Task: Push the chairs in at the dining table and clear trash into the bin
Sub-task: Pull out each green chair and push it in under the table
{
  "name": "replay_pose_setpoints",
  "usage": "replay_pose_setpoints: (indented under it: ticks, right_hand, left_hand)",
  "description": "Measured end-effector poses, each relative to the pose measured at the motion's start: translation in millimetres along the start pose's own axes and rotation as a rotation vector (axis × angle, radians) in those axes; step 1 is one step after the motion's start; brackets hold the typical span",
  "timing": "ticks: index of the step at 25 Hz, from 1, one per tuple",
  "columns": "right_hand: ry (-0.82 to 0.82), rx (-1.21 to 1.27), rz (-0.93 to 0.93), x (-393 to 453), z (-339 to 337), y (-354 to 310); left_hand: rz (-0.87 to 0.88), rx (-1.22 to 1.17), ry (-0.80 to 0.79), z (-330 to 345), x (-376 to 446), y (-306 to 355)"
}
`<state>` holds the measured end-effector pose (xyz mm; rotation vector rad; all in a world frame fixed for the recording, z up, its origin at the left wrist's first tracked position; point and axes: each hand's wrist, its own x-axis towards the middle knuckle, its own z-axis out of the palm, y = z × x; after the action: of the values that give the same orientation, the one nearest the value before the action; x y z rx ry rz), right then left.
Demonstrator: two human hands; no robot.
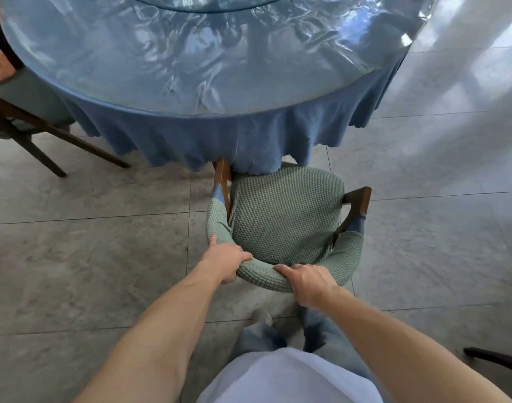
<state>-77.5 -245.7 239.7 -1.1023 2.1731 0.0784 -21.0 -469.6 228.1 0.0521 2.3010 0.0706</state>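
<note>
A wooden chair with a green knitted cover [283, 216] stands in front of me, its curved backrest nearest to me. The front edge of its seat sits just under the hanging blue tablecloth of the round dining table [190, 82]. My left hand [225, 261] grips the left part of the backrest. My right hand [305, 282] is closed over the backrest's middle right. The table top shines under a clear plastic sheet, with a glass turntable [208, 2] at its far edge. No trash or bin is in view.
A second wooden chair with a green seat [30, 112] stands at the table's left side, angled outward. A dark chair leg [493, 359] pokes in at the lower right. The floor is grey stone tile. A white curtain [467, 53] hangs at the right.
</note>
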Motion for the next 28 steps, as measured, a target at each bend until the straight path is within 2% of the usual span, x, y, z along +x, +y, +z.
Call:
replay_pose_setpoints:
  ticks: [7,11,16,23,28]
  right_hand:
    - [-0.025,-0.148,-0.024,6,-4,7]
    - [0.013,-0.207,-0.015,22,-37,38]
    - [0.055,-0.263,-0.023,70,-91,83]
    - [0.092,-0.291,-0.022,146,-171,162]
    - [0.072,-0.313,-0.131,182,-205,205]
  left_hand:
    - [-0.022,0.003,0.031,-2,-2,5]
    - [-0.082,-0.079,0.09,-14,18,10]
    - [-0.162,-0.129,0.192,-63,64,-5]
    - [-0.218,-0.126,0.151,-153,149,-29]
    - [-0.265,-0.114,0.057,-200,185,-39]
